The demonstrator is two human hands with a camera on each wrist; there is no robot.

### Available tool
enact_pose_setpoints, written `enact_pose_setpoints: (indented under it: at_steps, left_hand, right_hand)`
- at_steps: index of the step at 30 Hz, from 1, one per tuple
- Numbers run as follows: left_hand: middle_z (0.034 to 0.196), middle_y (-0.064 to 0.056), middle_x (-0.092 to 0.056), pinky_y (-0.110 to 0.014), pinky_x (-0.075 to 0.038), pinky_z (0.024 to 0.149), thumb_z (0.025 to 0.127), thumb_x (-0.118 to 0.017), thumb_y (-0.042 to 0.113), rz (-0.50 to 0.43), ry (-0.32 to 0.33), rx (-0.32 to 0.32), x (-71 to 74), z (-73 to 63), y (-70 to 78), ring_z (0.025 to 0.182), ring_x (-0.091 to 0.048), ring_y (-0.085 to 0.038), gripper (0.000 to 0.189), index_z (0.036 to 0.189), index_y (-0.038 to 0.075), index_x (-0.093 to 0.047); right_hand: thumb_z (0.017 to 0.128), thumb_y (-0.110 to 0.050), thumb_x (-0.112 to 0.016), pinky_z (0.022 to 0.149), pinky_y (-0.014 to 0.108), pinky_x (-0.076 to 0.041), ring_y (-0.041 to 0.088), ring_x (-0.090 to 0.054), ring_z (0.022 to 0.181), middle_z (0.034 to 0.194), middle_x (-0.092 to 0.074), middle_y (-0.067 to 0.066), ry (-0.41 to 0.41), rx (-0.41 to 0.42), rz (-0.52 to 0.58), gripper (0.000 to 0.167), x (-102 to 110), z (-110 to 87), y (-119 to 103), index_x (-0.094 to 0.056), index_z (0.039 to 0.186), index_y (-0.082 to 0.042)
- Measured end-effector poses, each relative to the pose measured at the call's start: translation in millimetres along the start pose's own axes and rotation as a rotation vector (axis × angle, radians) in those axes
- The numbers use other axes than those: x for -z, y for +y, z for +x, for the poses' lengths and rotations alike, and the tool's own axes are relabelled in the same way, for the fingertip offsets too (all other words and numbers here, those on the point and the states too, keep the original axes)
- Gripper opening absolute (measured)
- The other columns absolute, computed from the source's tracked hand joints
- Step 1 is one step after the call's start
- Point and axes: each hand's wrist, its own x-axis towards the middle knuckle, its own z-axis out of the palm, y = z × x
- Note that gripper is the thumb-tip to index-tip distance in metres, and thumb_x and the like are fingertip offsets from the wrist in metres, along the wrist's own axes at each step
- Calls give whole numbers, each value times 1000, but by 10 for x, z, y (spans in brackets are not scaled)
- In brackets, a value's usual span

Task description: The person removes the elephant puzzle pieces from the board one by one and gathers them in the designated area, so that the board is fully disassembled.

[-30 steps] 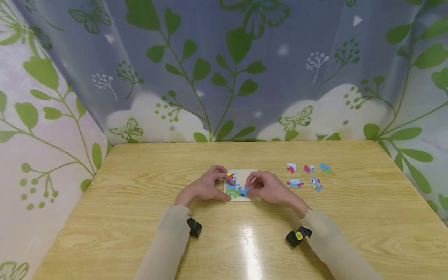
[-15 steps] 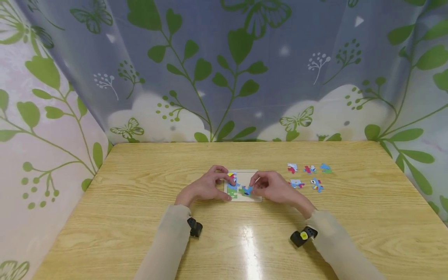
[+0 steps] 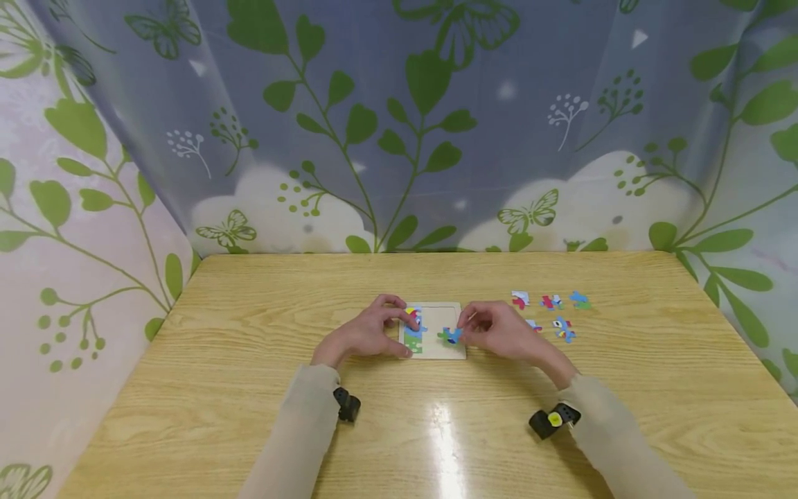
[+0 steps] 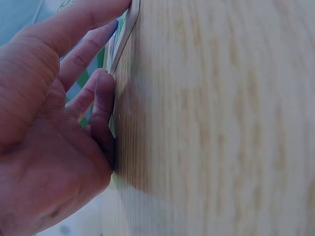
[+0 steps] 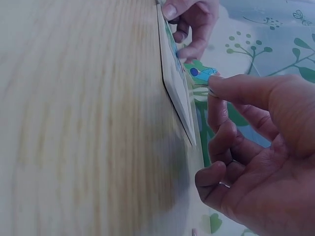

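In the head view a small wooden puzzle board (image 3: 436,352) lies on the table, with colourful pieces (image 3: 413,339) fitted along its left side. My left hand (image 3: 368,333) holds the board's left end, its thumb at the near corner and a fingertip on the fitted pieces. My right hand (image 3: 499,334) pinches a blue and green jigsaw piece (image 3: 449,335) between thumb and forefinger over the board's right part. Seen from the right wrist, that jigsaw piece (image 5: 201,73) is raised above the board (image 5: 172,81), its other fingers loosely curled below the pinch.
Several loose jigsaw pieces lie right of the board, among them a blue and green one (image 3: 580,300) and a blue one with an eye (image 3: 564,329). One white and blue piece (image 3: 533,324) is partly behind the right hand. A patterned curtain (image 3: 399,138) borders the wooden table (image 3: 280,291).
My right hand has moved right across the board with the pinched jigsaw piece, away from the fitted pieces. It now covers part of a loose piece. The left hand has stayed put.
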Motion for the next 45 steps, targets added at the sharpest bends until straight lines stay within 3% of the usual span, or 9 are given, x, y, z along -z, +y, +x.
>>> enact_pose_setpoints:
  at_steps: [16, 33, 45]
  left_hand:
    - [152, 1, -35, -50, -38, 113, 83, -86, 22, -24, -9, 5, 16, 1, -11, 125, -47, -27, 29, 109, 27, -73]
    - [153, -2, -35, -49, -37, 114, 84, -86, 21, -15, -10, -9, 5, -1, -13, 127, -46, -27, 29, 110, 25, -73]
    - [154, -2, -34, -50, -38, 113, 84, -86, 21, -21, -11, -10, 9, -13, -4, 125, -47, -27, 29, 110, 25, -73]
  right_hand:
    - [95, -15, -73, 65, 26, -46, 16, -59, 79, 92, -68, 9, 73, -29, -34, 12, 324, -237, 116, -69, 103, -8]
    - [99, -17, -68, 67, 27, -49, 16, -62, 81, 95, -68, 10, 86, -90, -30, 14, 691, -521, 274, -67, 108, -7]
    - [99, -19, -69, 69, 27, -49, 14, -62, 82, 96, -69, 6, 137, -99, -99, 19, 928, -735, 399, -68, 112, -5]
